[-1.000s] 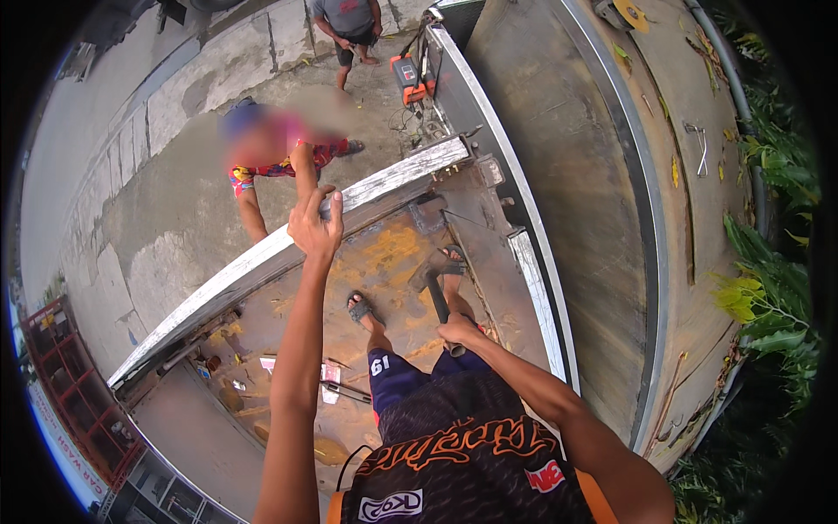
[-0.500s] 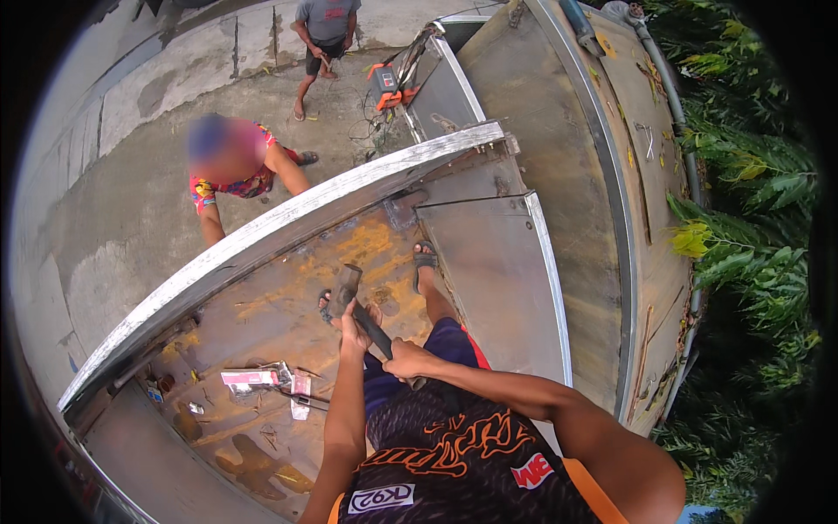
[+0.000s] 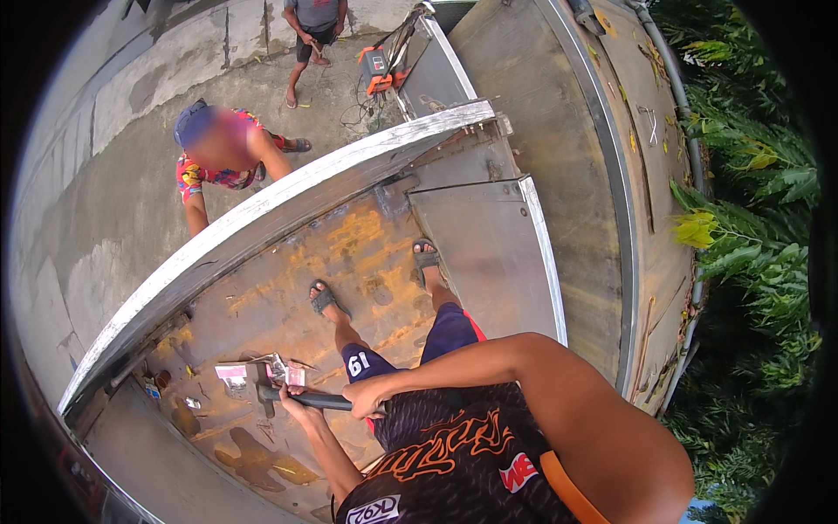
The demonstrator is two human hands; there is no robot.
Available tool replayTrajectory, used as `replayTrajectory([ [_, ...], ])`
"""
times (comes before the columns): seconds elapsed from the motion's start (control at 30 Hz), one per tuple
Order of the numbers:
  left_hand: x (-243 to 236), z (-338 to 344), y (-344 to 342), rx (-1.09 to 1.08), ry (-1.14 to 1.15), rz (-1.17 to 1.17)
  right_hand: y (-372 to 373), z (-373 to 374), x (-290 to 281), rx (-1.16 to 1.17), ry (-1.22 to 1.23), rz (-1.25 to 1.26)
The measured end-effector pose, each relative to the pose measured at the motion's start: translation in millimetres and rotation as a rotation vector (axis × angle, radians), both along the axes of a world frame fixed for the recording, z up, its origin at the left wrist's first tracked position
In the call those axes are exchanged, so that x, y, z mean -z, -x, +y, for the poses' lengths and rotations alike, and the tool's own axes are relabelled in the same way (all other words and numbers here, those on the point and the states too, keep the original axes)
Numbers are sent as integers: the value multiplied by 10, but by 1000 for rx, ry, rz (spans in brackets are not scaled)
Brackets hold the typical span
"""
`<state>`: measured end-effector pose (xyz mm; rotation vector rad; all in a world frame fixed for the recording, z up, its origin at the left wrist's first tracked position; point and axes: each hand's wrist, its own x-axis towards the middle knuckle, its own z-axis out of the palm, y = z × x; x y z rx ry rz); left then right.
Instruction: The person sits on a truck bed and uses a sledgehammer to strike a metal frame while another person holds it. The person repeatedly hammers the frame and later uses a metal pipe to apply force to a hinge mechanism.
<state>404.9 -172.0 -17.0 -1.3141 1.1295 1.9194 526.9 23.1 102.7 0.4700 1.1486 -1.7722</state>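
A sledgehammer point(image 3: 326, 401) with a dark handle lies across the front of my body, its heavy metal head point(image 3: 260, 385) pointing left. My left hand point(image 3: 299, 408) is closed round the handle just behind the head. My right hand point(image 3: 370, 396) grips it farther back, close to my waist. Beneath the hammer head, pink-and-white packets point(image 3: 230, 374) rest on the rusty metal floor point(image 3: 349, 240); the head partly covers them.
A white-topped metal wall point(image 3: 262, 205) curves ahead. Beyond it a person in a bright patterned shirt point(image 3: 240, 177) reaches toward the wall, and another person point(image 3: 316, 39) stands farther back. An orange-and-grey machine point(image 3: 375, 70) with cables sits outside. A metal panel point(image 3: 489, 253) stands at my right.
The hammer has swung down and left, from pointing away from me to pointing left. Both hands moved with it, still holding the handle. The bright-shirted person's head shifted slightly left.
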Motion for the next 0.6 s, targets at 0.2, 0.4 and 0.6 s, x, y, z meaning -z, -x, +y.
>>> replayTrajectory([
  [0.2,-892,14,-435,-152,137,326,-260,184,-275,-133,65,254],
  [0.4,-550,1297,-1253,6,-36,117,-1229,1042,-308,-17,4,28],
  [0.6,-189,3356,-2245,393,-338,-49,-2457,2114,-609,548,-113,-167],
])
